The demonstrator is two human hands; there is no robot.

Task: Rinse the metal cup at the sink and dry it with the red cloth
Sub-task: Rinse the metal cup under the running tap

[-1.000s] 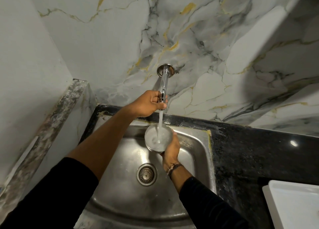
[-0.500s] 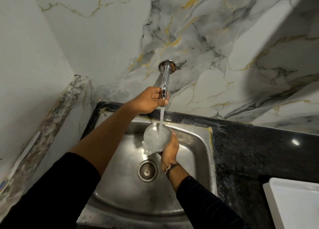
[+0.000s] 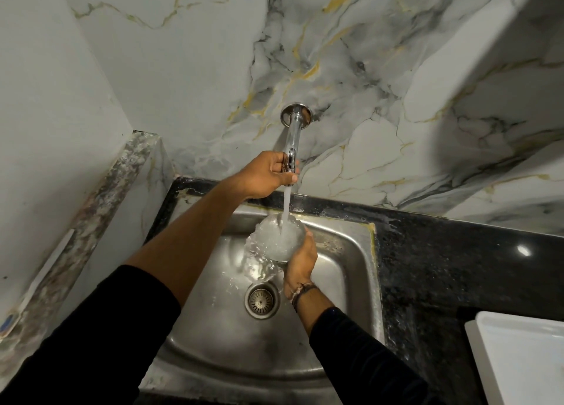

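Head view: since the frame a second back, the metal cup [image 3: 282, 240] is sitting fuller and is now overflowing, water spilling over its left lip and falling toward the drain [image 3: 262, 301]; half a second back the spill was only starting. The right hand [image 3: 300, 262] is wrapping the cup from below and from the right, fingers [image 3: 308, 240] curled closed around the wall, thumb side hidden behind the cup. The cup is standing above those fingers, mouth up, long axis roughly vertical and tipping slightly left, directly under the stream. The left hand [image 3: 265, 174] is clamping the end of the tap [image 3: 293, 148], fingers folded tight about the handle, thumb [image 3: 287, 178] pressing beneath the spout; the cup is lying below and slightly right of these fingers, apart from them, joined only by the falling water. Judgement: the right hand is the only one on the cup, so the emptying tilt is belonging to it, while the left is placed to close the tap. Count: one cup, one tap, one sink [image 3: 351, 282], one drain, two hands, one white tray [image 3: 518, 359] far right of the right-hand fingers on the black counter [image 3: 442, 267]. Red cloth: none in view.
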